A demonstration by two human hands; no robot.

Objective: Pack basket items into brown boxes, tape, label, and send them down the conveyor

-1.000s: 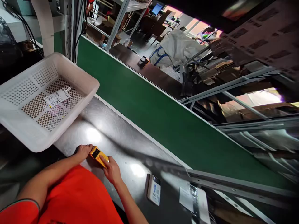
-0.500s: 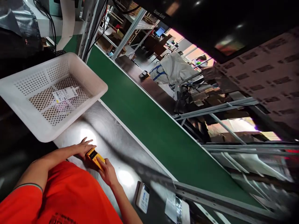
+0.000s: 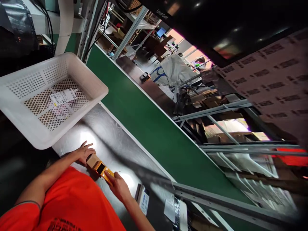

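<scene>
My right hand [image 3: 117, 184] grips a yellow hand-held tool [image 3: 104, 171] with a dark window or opening at its front; its exact kind is unclear. A small tan-brown piece [image 3: 93, 161], like cardboard or tape, lies between the tool's front end and my left hand [image 3: 84, 152]. The fingers of that left hand are spread, and its edge meets the brown piece; whether it pinches it is hidden. Beneath both hands is a shiny metal tabletop [image 3: 106, 138].
A white perforated basket [image 3: 96, 85] holding a labelled packet [image 3: 63, 97] stands at the left. A green conveyor belt [image 3: 144, 128] runs diagonally beyond the tabletop. Flat labelled items [image 3: 144, 200] lie at the lower right by a metal rail [image 3: 204, 197]. A dark screen [image 3: 216, 25] hangs above.
The yellow tool has moved down and right, away from my left hand. The brown piece now shows between them. My left hand stays nearly in place, and the view has shifted slightly.
</scene>
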